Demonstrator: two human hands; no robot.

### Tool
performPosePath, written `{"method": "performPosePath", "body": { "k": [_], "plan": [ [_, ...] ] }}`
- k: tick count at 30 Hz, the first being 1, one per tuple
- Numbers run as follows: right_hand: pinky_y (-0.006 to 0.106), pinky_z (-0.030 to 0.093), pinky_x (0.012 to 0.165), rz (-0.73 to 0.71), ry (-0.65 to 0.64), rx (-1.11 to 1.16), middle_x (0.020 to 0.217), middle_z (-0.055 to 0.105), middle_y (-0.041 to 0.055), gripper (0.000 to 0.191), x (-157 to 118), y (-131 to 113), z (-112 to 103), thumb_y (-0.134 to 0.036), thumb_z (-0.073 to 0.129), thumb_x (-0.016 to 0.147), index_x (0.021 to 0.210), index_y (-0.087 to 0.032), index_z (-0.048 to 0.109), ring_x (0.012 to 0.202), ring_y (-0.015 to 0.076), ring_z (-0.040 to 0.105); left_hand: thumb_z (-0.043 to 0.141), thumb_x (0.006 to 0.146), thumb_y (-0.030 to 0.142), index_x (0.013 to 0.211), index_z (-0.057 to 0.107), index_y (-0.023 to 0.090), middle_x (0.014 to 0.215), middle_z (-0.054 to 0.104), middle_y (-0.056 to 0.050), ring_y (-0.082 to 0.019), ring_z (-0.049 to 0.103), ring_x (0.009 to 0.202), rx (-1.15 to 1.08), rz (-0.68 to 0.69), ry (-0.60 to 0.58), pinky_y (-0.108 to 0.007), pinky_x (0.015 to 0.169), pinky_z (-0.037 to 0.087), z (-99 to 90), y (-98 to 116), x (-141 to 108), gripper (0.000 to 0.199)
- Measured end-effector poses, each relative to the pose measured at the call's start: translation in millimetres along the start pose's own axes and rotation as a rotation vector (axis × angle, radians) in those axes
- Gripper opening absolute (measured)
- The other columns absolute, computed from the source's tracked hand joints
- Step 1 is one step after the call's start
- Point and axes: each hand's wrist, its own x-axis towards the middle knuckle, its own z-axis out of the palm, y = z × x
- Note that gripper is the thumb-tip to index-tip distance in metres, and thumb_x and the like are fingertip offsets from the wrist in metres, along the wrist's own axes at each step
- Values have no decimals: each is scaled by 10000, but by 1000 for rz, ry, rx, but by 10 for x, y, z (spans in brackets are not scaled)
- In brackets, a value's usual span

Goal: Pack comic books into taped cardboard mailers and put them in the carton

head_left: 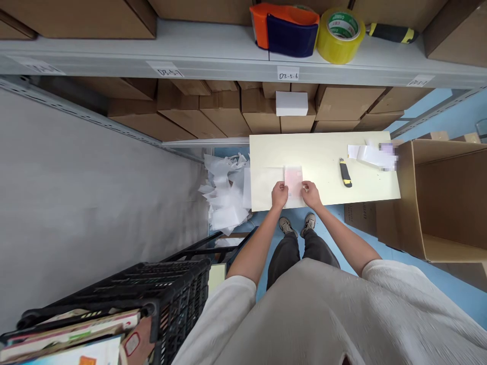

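Observation:
A flat, pale pink square item (293, 178), perhaps a booklet or packet, is between my hands above the cream tabletop (315, 149). My left hand (280, 195) is closed with its fingers at the lower left edge of the item. At its lower right edge, my right hand (311, 195) pinches with thumb and fingers. A faint whitish sheet (268, 177) seems to lie on the table left of the pink item. To the right rests a black and yellow utility knife (345, 173), apart from both hands.
White papers (367, 154) lie at the table's right end, beside an open cardboard box (416, 203). Crumpled white sheets (227, 197) pile up left of the table. Shelves ahead hold cartons (258, 114), yellow tape (340, 35) and a tape dispenser (289, 33). A black crate (178, 294) stands lower left.

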Motion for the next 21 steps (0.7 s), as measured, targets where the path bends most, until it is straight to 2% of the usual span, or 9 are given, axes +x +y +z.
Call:
{"method": "performPosePath", "body": {
  "k": [4, 9, 12, 17, 21],
  "plan": [
    [503, 566, 1084, 51, 1, -10, 1221, 735, 145, 392, 5, 43, 67, -253, 557, 852, 1213, -184, 691, 1074, 273, 693, 602, 886, 154, 999, 751, 244, 1025, 792, -84, -287, 735, 1119, 189, 26, 20, -402, 1014, 570, -20, -20, 81, 208],
    [474, 567, 1083, 88, 36, 32, 1217, 738, 125, 406, 46, 58, 107, -279, 560, 837, 1219, -197, 670, 1095, 258, 690, 609, 914, 162, 1278, 681, 215, 1143, 792, -102, -281, 752, 1115, 132, -6, 12, -394, 1003, 580, -20, -25, 71, 375],
    [454, 575, 1069, 124, 65, 95, 1215, 745, 121, 409, 81, 79, 103, -293, 560, 824, 1211, -202, 658, 1100, 252, 697, 610, 937, 163, 1322, 622, 218, 1251, 767, -109, -246, 763, 1076, 93, 0, 23, -374, 994, 590, -19, -21, 21, 388],
    [478, 572, 1072, 186, 125, 177, 1214, 750, 129, 447, 169, 105, 11, -311, 588, 769, 1197, -199, 652, 1102, 268, 704, 615, 928, 121, 1270, 626, 241, 1229, 781, -78, -224, 777, 1037, 34, 40, -84, -359, 951, 613, 31, 52, -59, 363],
    [478, 552, 1100, 230, 167, 191, 1243, 740, 144, 482, 265, 131, -172, -325, 604, 742, 1201, -185, 654, 1148, 280, 692, 627, 925, 116, 1281, 653, 234, 1319, 771, -91, -233, 774, 1136, -7, 124, -184, -373, 1030, 607, 148, 166, -107, 375]
  ]
}}
